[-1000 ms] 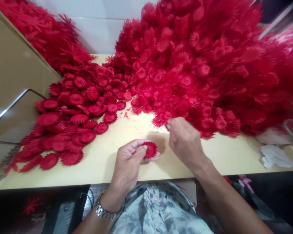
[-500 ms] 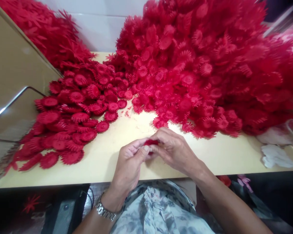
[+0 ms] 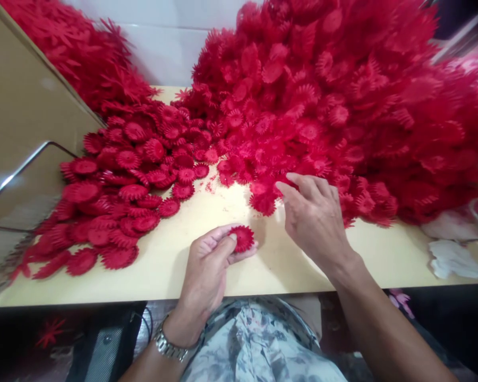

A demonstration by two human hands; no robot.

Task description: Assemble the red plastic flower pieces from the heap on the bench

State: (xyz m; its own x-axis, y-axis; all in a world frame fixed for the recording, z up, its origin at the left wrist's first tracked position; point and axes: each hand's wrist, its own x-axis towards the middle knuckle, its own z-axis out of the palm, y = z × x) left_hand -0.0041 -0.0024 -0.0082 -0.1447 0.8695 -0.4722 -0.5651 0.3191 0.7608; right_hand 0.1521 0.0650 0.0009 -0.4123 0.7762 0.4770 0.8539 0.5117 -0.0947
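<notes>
Between the thumb and fingers of my left hand [image 3: 213, 257] is a round red piece with a notched edge [image 3: 244, 239], held just above the table near its front edge. My right hand [image 3: 314, 217] is apart from it, at the front of a big heap of red notched pieces [image 3: 302, 127]. Its thumb and index finger are spread, with nothing visible between them. A smaller pile of thicker red notched discs [image 3: 131, 192] lies to the left of my hands.
A cardboard panel [image 3: 27, 85] with a metal rod [image 3: 19, 170] stands at the left. Red star-shaped pieces [image 3: 75, 53] are heaped behind it. A crumpled white item [image 3: 454, 259] lies on the pale table [image 3: 302, 270] at the right.
My right hand has let go of the red piece and moved right and away from me to the large heap. The piece, now in my left hand alone, shows its notched face.
</notes>
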